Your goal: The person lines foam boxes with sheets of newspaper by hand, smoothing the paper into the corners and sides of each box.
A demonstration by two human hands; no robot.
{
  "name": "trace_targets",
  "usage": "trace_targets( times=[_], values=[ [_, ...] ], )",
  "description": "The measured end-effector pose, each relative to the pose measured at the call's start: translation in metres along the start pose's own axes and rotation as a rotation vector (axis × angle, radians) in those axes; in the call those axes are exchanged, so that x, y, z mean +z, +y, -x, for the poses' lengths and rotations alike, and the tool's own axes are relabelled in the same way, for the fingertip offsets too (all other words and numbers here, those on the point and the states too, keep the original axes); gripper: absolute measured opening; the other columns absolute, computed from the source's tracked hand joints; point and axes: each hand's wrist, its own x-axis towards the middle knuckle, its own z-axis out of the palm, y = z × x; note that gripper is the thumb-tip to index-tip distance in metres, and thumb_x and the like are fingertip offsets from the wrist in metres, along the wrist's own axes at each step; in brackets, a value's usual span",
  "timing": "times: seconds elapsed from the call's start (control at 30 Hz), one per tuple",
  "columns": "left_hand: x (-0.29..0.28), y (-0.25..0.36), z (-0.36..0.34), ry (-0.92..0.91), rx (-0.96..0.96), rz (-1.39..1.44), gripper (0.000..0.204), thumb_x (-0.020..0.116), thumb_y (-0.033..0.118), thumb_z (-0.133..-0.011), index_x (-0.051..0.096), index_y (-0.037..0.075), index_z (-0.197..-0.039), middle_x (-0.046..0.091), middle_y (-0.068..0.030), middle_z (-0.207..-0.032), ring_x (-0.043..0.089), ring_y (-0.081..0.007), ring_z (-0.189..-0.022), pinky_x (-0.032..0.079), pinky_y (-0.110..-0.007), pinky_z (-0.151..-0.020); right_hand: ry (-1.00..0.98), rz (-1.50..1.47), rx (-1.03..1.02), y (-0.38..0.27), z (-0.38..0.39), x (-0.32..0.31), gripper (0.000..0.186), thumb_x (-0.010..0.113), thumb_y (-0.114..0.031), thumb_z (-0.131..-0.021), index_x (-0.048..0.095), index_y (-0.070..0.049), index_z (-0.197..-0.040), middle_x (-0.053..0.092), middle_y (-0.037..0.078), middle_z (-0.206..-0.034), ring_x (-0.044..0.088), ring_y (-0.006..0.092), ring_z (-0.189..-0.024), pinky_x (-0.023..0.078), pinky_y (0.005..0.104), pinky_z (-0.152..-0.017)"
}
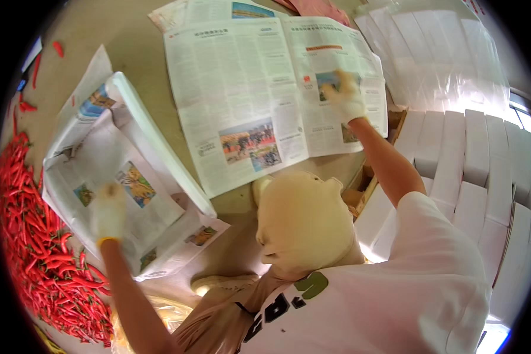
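My left hand (110, 212), in a pale glove with a yellow cuff, is over the inside of a white foam box (153, 141). Newspaper sheets (106, 153) line this box and stick out past its rim. Motion blurs the left fingers, so their shape is hidden. A wide spread of newspaper (236, 88) lies to the right of the box, with another sheet showing behind it. On its right page rests my gloved right hand (345, 97), slightly blurred, fingers apart and nothing visible in them.
Red chili peppers (41, 259) are heaped on the floor at the left, with several loose ones farther off. White boxes (442, 147) are stacked at the right, below clear plastic wrapping (436, 53). My bent knee (307, 218) rises between box and stack. Yellowish plastic (162, 312) lies near my foot.
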Motion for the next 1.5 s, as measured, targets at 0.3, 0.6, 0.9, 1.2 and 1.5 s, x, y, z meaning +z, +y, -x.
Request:
trace_targets(
  times=[0.3, 0.6, 0.9, 1.2, 1.5],
  values=[
    [-0.133, 0.113, 0.129, 0.326, 0.838, 0.305, 0.041, 0.057, 0.011, -0.106, 0.061, 0.007, -0.147, 0.065, -0.0125, -0.147, 0.065, -0.0252, -0.129, 0.054, -0.039, -0.106, -0.07, 0.125, 0.647, 0.204, -0.094, -0.057, 0.119, 0.076, -0.078, -0.078, 0.05, 0.011, -0.153, 0.055, 0.034, -0.153, 0.049, 0.042, -0.15, 0.038, 0.0445, -0.122],
    [-0.126, 0.114, 0.152, 0.36, 0.799, 0.261, 0.041, 0.058, 0.011, -0.106, 0.061, 0.005, -0.147, 0.065, -0.0123, -0.146, 0.065, -0.0245, -0.129, 0.053, -0.038, -0.107, -0.081, -0.12, 0.436, 0.282, -0.109, -0.006, 0.09, 0.077, -0.067, -0.086, 0.068, 0.005, -0.139, 0.073, 0.017, -0.122, 0.067, 0.0213, -0.105, 0.052, 0.0399, -0.091],
    [-0.128, 0.111, 0.161, 0.336, 0.732, 0.275, 0.042, 0.059, 0.011, -0.106, 0.061, 0.004, -0.147, 0.066, -0.012, -0.145, 0.065, -0.0237, -0.129, 0.052, -0.037, -0.108, 0.039, 0.038, 0.76, 0.266, -0.067, -0.035, 0.095, 0.086, -0.06, -0.078, 0.066, 0.012, -0.137, 0.069, 0.027, -0.138, 0.066, 0.0362, -0.128, 0.049, 0.0444, -0.11],
    [-0.132, 0.1, 0.171, 0.381, 0.683, 0.355, 0.042, 0.06, 0.011, -0.106, 0.061, 0.003, -0.147, 0.066, -0.0118, -0.145, 0.065, -0.023, -0.129, 0.051, -0.037, -0.11, -0.264, -0.359, 1.094, 0.309, 0.038, -0.011, 0.087, 0.078, -0.069, -0.085, 0.064, -0.001, -0.138, 0.068, 0.011, -0.136, 0.063, 0.0263, -0.122, 0.048, 0.0444, -0.106],
    [-0.139, 0.079, 0.179, 0.451, 0.703, 0.508, 0.043, 0.061, 0.011, -0.105, 0.061, 0.002, -0.147, 0.067, -0.0115, -0.144, 0.065, -0.0223, -0.129, 0.05, -0.036, -0.111, -0.29, -0.885, 0.895, 0.256, 0.032, -0.091, 0.025, 0.08, -0.019, -0.093, 0.071, -0.016, -0.115, 0.075, 0.001, -0.099, 0.073, 0.0183, -0.089, 0.06, 0.0342, -0.073]
  ],
)
